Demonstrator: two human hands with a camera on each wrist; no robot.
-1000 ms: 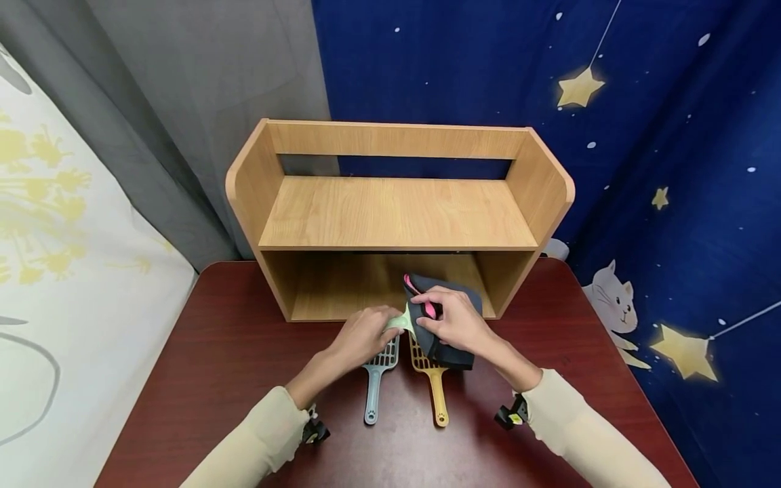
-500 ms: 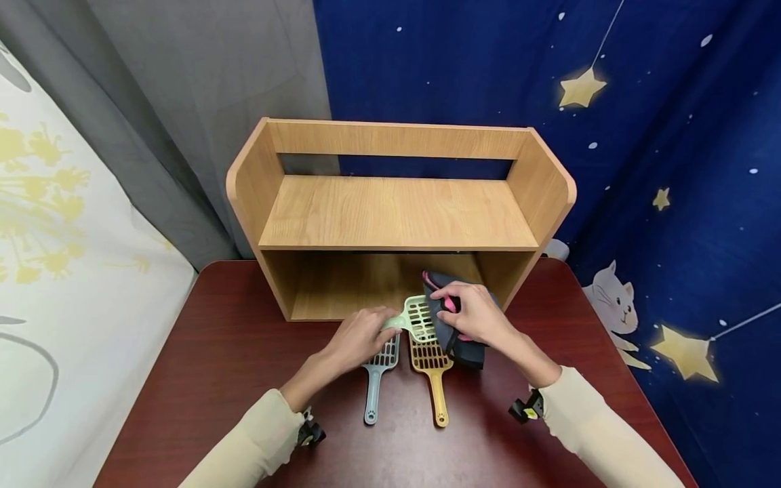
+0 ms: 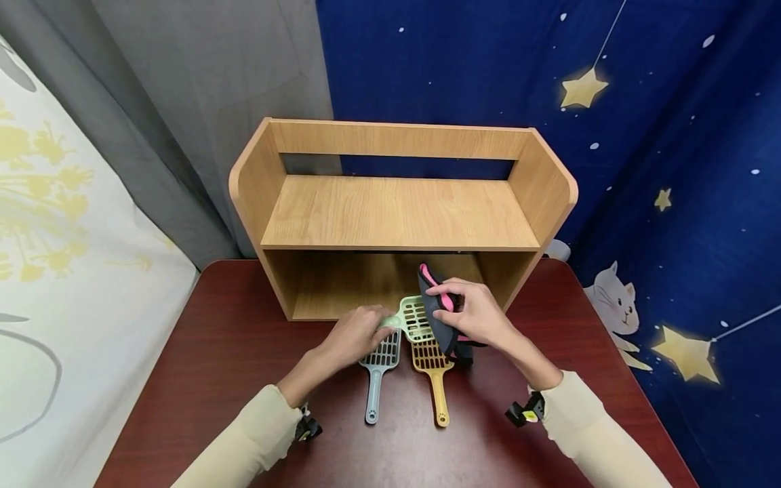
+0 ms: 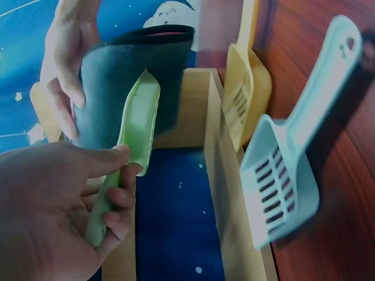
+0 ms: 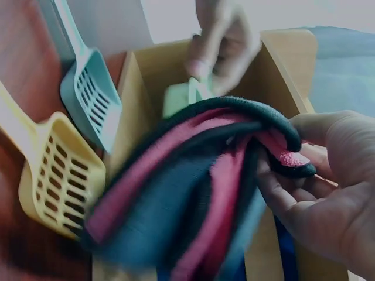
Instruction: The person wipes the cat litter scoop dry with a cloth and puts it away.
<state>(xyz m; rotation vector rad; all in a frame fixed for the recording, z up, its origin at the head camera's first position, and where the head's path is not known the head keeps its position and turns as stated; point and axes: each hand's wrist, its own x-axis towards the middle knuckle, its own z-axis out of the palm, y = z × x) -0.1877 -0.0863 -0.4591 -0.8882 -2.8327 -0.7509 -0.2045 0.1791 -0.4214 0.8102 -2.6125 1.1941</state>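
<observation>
In the head view, the green scoop [image 3: 413, 320] is held just right of the frame's centre, its handle gripped by the left hand [image 3: 356, 333]. The cloth [image 3: 441, 327], dark with pink, is pinched between thumb and fingers of the right hand [image 3: 477, 313], and the right edge of the green scoop is covered by it. On the table [image 3: 201, 379], the blue scoop [image 3: 374, 386] and the yellow scoop [image 3: 436, 386] are seen side by side at lower centre, handles toward the bottom of the frame; their upper ends are partly hidden by the green scoop and what is held above them. Behind, the shelf [image 3: 399, 213] is seen, the front of its lower compartment partly blocked by hands and cloth. It is backed by a grey curtain [image 3: 213, 74] at upper left and a starry blue curtain [image 3: 451, 68] at upper right.

In the left wrist view, the green scoop is seen edge-on at centre, with the cloth behind it; whether they touch cannot be told. The blue scoop is shown at right, the yellow one at upper right.

In the right wrist view, most of the green scoop is hidden by the blurred cloth; the other two scoops are seen at left.
</observation>
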